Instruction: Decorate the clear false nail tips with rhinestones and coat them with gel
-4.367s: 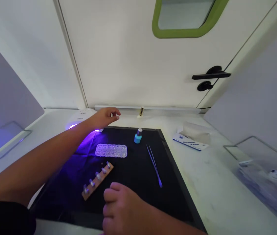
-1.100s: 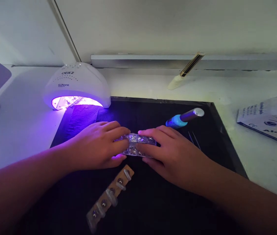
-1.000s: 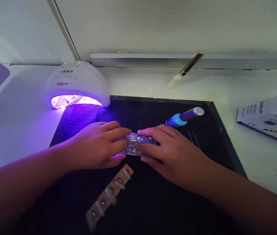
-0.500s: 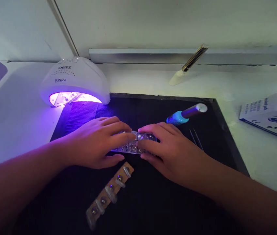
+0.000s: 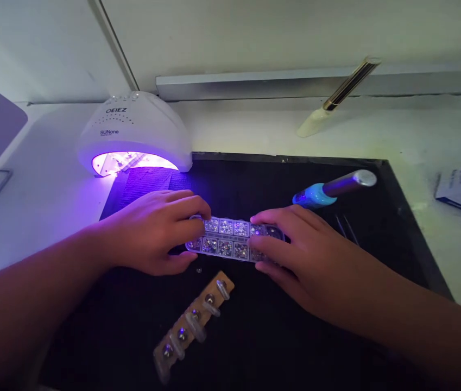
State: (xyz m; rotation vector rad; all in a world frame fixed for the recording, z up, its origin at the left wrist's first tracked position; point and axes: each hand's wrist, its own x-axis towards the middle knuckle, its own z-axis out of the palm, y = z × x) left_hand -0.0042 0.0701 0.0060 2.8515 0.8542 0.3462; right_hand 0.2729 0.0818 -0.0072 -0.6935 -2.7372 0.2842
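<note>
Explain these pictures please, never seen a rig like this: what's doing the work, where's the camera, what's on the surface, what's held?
No machine here: a person works bare-handed. Every picture comes from one camera on their head, looking forward and down.

The left hand and right hand hold a clear compartment case of small shiny pieces by its ends. I can't tell if it is raised.

On the black mat: a tan strip carrying clear tips, a blue bottle, and thin prongs, partly hidden.

Beyond the mat: a white lamp glowing purple and a pale bottle with a dark, gold-trimmed cap.
</note>
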